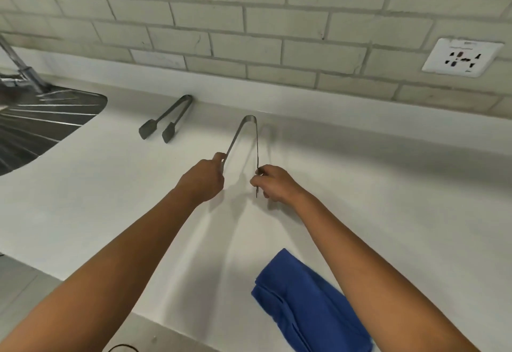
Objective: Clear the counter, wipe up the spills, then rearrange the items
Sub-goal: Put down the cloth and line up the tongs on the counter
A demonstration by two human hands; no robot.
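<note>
Worktop looks wiped, now onto rearranging

Both hands, left hand [205,179] and right hand [273,184], fingers clamped on the wide-open steel tongs [249,135]; folded blue cloth [307,304] lower right.

No text can be read; the faint print on the wall socket [462,57] is too blurred.

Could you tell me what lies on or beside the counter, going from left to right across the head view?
Sink → tongs lying free → tongs held by left hand and right hand → wall socket. The blue cloth lies nearer, below the right forearm.
</note>
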